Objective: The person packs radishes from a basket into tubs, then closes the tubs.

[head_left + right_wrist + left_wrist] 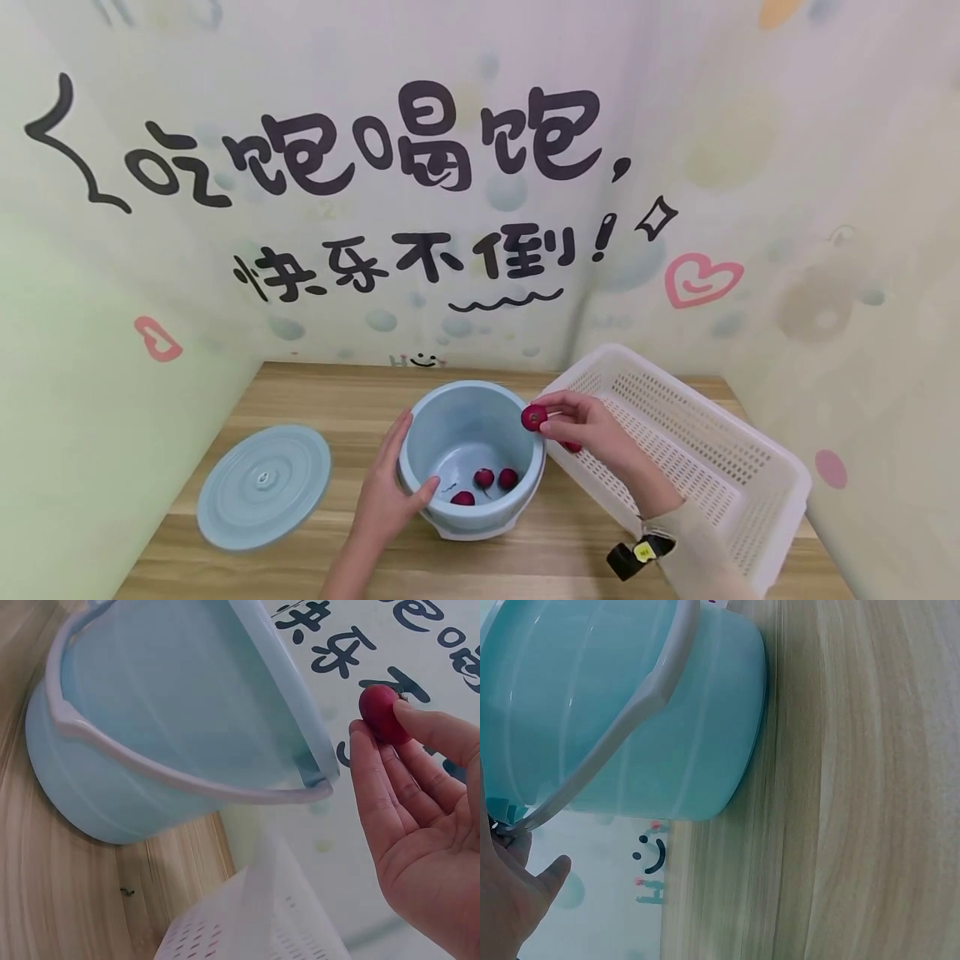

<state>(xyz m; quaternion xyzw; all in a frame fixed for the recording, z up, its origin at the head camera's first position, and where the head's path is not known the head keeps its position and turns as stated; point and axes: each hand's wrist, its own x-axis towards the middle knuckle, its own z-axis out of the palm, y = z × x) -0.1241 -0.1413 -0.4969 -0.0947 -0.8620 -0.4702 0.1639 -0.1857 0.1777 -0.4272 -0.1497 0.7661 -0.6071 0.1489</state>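
Observation:
My right hand (592,429) pinches a red radish (533,417) between thumb and fingertips, at the right rim of a light blue bucket (450,412). In the right wrist view the radish (382,712) shows beyond the bucket's rim. Three more radishes (483,478) lie on the bucket's floor. My left hand (386,496) holds the bucket's left side, its thumb over the rim and its fingers along the outside. The left wrist view shows that hand (514,896) by the end of the pale handle (619,731), which hangs down against the bucket.
A white perforated basket (720,400) stands at the right, close to the bucket, with a radish (572,447) partly hidden behind my right hand. The round blue lid (262,487) lies on the wooden table (360,392) at the left. A printed wall (480,333) closes off the back.

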